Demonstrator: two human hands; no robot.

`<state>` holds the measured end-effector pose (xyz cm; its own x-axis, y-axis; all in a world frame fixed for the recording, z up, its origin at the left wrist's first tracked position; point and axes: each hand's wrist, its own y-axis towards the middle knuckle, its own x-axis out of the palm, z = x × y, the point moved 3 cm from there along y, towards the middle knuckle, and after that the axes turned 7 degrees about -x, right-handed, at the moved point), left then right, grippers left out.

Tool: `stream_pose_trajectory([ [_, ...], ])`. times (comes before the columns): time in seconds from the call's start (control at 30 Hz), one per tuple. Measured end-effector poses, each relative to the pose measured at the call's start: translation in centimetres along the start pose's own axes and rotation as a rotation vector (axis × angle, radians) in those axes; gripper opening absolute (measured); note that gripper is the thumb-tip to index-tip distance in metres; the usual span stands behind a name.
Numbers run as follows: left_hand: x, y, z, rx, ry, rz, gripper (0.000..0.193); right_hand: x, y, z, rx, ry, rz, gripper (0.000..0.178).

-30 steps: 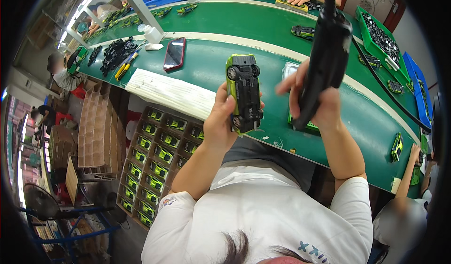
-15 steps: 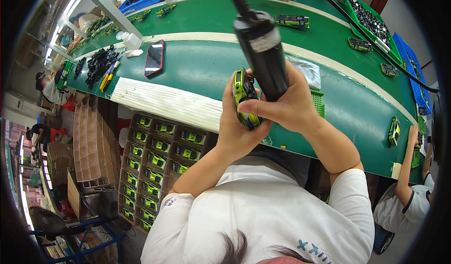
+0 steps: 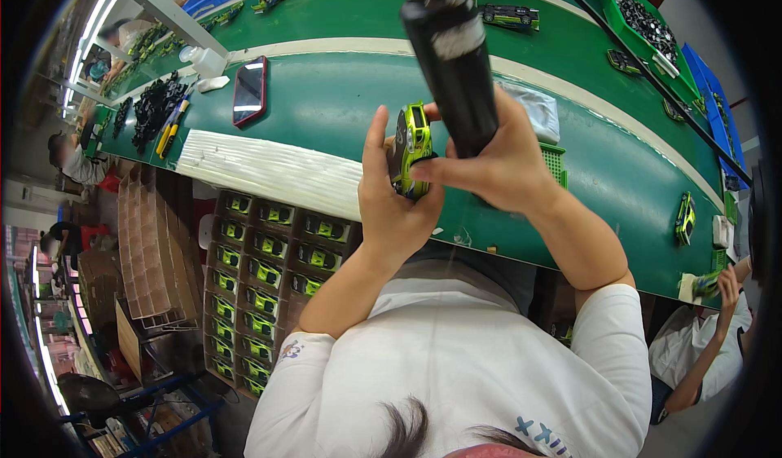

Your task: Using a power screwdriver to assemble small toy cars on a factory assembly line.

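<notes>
A lime-green and black toy car [image 3: 416,136] stands on its end in my left hand [image 3: 397,217], green body toward the right and wheels toward the left. My left fingers support it from the left and below. My right hand [image 3: 517,169] is wrapped round a black power screwdriver [image 3: 458,75] with a pale band, its cord running up. The screwdriver's tip is hidden behind my right hand. My right thumb reaches left and touches the lower part of the car.
A cardboard tray [image 3: 281,275] of green toy cars stands below white foam strips [image 3: 269,169]. A phone [image 3: 250,91], yellow-handled tools [image 3: 173,132] and black parts [image 3: 159,107] lie left. A green basket [image 3: 553,165] and another toy car [image 3: 685,219] are right. Co-workers sit nearby.
The toy car has turned in my hands, so its green body now faces right. Both hands have shifted slightly. At the right, a co-worker's hand now holds a toy car.
</notes>
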<state>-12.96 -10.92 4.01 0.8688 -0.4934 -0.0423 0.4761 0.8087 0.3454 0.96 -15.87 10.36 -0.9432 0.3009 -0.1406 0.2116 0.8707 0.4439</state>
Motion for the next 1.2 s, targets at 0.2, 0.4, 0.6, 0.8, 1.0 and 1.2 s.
stream_pose_trajectory([
  [0.2, 0.0, 0.3, -0.2, 0.067, 0.003, -0.015, 0.094, 0.1, -0.1, -0.5, -0.024, 0.079, -0.007, 0.060],
  [0.4, 0.4, 1.4, -0.1, 0.101, 0.059, 0.007, 0.092, -0.1, 0.0, 0.2, -0.037, -0.062, 0.075, 0.063],
  [0.6, 0.0, 1.1, -0.2, -0.049, -0.384, -0.075, 0.073, 0.9, -0.3, 0.5, -0.005, -0.117, 0.079, 0.066],
  [0.8, -1.1, 1.1, 0.6, -0.388, -0.616, -0.194, 0.047, -0.9, 0.6, 0.0, 0.218, 0.172, -0.006, 0.054],
  [1.0, -1.0, 0.4, 0.8, -0.391, -0.647, -0.141, 0.038, -0.1, 0.8, 0.0, 0.284, 0.125, -0.090, 0.053],
  [1.2, -2.4, 0.6, 1.5, -0.559, -0.785, -0.210, 0.037, -1.2, 0.6, 0.5, -0.161, 0.171, -0.014, 0.050],
])
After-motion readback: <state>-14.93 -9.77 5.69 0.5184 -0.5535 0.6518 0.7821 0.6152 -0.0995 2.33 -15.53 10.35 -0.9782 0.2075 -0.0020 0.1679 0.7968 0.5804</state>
